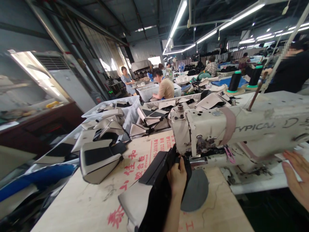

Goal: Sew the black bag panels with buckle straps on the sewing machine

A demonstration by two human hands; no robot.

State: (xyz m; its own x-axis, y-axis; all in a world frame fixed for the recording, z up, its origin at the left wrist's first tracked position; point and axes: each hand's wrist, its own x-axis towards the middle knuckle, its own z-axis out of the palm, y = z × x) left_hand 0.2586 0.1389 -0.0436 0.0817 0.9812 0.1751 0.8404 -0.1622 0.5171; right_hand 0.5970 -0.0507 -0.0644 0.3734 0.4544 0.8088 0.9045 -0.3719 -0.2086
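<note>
In the head view my left hand (178,175) is closed on a black and cream bag piece (156,164), gripping its dark edge beside the sewing machine's head. The piece's cream panel rests tilted on the plywood table, and part of it is hidden behind my wrist and forearm. The sewing machine (207,125) stands just beyond that hand; its needle area is partly covered. At the right edge, my right hand (298,175) has its fingers spread near the machine body, apart from the bag piece, and is cut off by the frame.
A finished-looking cream and black bag piece (98,164) sits on the plywood (79,199) to the left. Plastic bins (131,117) hold several similar pieces behind. A grey round patch (196,191) lies by my left wrist. Thread spools (234,82) stand on top; co-workers sit further back.
</note>
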